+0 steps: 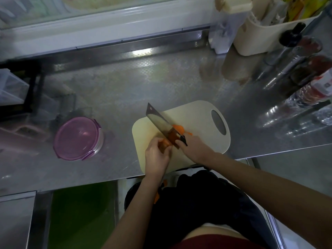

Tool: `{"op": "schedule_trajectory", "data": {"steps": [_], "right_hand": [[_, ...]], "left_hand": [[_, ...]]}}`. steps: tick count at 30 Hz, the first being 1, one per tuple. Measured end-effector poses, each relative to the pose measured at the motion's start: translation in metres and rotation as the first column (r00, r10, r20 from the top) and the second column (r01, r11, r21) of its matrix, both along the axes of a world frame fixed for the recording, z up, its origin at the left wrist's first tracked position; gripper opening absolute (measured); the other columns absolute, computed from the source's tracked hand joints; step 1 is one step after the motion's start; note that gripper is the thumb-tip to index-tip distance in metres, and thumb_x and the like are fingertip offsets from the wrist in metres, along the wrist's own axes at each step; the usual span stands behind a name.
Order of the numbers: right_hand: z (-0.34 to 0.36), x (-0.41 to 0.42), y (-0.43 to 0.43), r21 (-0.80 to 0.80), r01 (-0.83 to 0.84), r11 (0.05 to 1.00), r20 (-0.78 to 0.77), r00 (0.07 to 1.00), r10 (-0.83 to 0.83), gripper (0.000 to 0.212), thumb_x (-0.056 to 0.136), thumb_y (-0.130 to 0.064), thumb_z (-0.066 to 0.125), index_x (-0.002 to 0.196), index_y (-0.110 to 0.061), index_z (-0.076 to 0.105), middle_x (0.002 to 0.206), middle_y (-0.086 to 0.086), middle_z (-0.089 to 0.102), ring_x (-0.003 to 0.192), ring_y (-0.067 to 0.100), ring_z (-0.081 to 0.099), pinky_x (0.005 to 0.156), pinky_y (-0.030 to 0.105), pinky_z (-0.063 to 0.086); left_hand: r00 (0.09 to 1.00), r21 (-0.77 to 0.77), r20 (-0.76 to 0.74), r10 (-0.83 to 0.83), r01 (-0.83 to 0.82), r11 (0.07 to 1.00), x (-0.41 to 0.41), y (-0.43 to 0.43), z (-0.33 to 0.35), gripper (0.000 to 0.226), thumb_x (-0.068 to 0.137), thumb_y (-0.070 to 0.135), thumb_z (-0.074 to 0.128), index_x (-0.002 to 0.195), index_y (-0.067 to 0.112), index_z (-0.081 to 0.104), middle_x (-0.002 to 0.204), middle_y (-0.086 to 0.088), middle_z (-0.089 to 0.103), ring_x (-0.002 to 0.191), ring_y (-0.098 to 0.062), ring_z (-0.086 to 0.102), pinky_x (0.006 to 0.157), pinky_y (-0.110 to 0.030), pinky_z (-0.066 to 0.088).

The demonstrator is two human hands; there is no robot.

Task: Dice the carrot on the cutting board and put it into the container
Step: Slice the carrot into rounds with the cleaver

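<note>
Board (pixel 197 115) at counter (pixel 125 87) edge; left hand (pixel 156 155) grips carrot (pixel 166 143), right hand (pixel 194 148) cleaver (pixel 161 121).

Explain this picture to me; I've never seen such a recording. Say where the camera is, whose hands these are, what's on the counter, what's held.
No machine: a person wears one camera on the head, looking down at their own hands. The left hand holds a carrot on a white board; the right hand grips a knife, blade across the carrot. A container, purple lid on, sits left of the board on the steel counter. Bottles are at the right.
</note>
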State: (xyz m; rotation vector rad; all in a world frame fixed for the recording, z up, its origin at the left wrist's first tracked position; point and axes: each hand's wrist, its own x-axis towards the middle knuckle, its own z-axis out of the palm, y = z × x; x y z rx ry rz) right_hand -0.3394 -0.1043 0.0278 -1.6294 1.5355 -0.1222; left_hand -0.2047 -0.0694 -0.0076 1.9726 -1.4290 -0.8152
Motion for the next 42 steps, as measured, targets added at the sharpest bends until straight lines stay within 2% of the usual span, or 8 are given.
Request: {"op": "schedule_trajectory", "data": {"steps": [6,10,15,20,27,31,36,42], "right_hand": [[0.005,-0.013,0.005,-0.011,0.023,1.000,0.029,0.999,-0.022,0.033,0.097,-0.035,0.044,0.111,-0.006,0.053,0.102,0.015,0.062,0.095,0.029,0.057,0.085,0.037,0.043],[0.010,-0.014,0.009,-0.043,0.006,0.999,0.036,0.999,-0.004,0.033,0.096,-0.035,0.046,0.114,-0.008,0.053,0.101,0.013,0.063,0.094,0.029,0.058,0.086,0.039,0.046],[0.011,-0.015,0.012,-0.008,0.001,1.000,0.062,0.998,0.000,0.032,0.096,-0.034,0.045,0.117,-0.010,0.050,0.103,0.011,0.063,0.095,0.027,0.059,0.087,0.038,0.047],[0.010,-0.012,0.015,-0.037,-0.012,0.999,0.016,1.000,0.012,0.031,0.097,-0.032,0.046,0.114,-0.007,0.052,0.104,0.013,0.062,0.096,0.028,0.058,0.088,0.038,0.046],[0.008,0.001,0.011,-0.010,-0.013,1.000,-0.026,1.000,0.013,0.030,0.097,-0.030,0.046,0.106,-0.002,0.052,0.097,0.008,0.047,0.083,0.017,0.044,0.063,0.021,0.025],[0.006,0.004,0.009,0.026,-0.023,0.999,-0.042,0.999,0.024,0.034,0.097,-0.032,0.045,0.109,-0.001,0.051,0.108,0.017,0.053,0.093,0.026,0.052,0.072,0.027,0.033],[0.012,0.001,0.011,0.012,-0.003,1.000,-0.021,1.000,0.003,0.032,0.097,-0.032,0.045,0.107,-0.002,0.052,0.099,0.012,0.056,0.085,0.022,0.051,0.073,0.029,0.037],[0.017,-0.011,0.016,-0.011,0.015,1.000,0.026,1.000,-0.015,0.030,0.097,-0.031,0.045,0.110,-0.005,0.052,0.097,0.012,0.060,0.090,0.027,0.057,0.081,0.034,0.043]], "left_hand": [[0.999,-0.036,-0.041,0.032,-0.033,0.999,0.001,-0.001,0.002,0.020,0.077,0.013,0.073,0.088,0.016,0.056,0.088,0.005,0.060,0.080,-0.007,0.053,0.070,-0.001,0.034],[0.999,-0.023,-0.025,0.029,-0.029,0.999,0.003,-0.002,-0.001,0.022,0.075,0.016,0.075,0.089,0.015,0.058,0.091,0.005,0.059,0.081,-0.007,0.052,0.072,-0.006,0.034],[0.997,-0.018,0.029,-0.069,0.070,0.997,0.010,-0.005,-0.005,0.012,0.076,0.009,0.073,0.082,0.010,0.063,0.093,0.003,0.049,0.081,-0.006,0.047,0.074,0.000,0.032],[0.999,0.011,0.039,0.023,-0.024,1.000,0.014,-0.008,0.002,0.012,0.086,0.022,0.063,0.086,0.011,0.059,0.080,0.006,0.054,0.072,-0.009,0.049,0.062,-0.013,0.031],[0.982,0.123,-0.159,0.106,-0.087,0.989,0.006,-0.013,0.011,0.036,0.074,0.019,0.077,0.103,0.019,0.057,0.074,0.013,0.056,0.071,-0.004,0.054,0.068,-0.010,0.040],[0.985,0.100,-0.149,0.081,-0.066,0.993,0.006,-0.011,0.005,0.028,0.073,0.015,0.077,0.098,0.016,0.063,0.080,0.008,0.062,0.073,-0.004,0.057,0.074,-0.017,0.048],[0.987,0.062,-0.135,0.091,-0.083,0.995,0.003,-0.009,0.005,0.026,0.075,0.016,0.075,0.098,0.016,0.062,0.087,0.007,0.063,0.076,-0.003,0.057,0.063,0.001,0.039],[0.975,0.017,-0.187,0.118,-0.117,0.993,0.000,-0.003,0.002,0.018,0.075,0.011,0.075,0.088,0.014,0.063,0.077,0.008,0.063,0.070,0.006,0.056,0.065,0.000,0.040]]}}
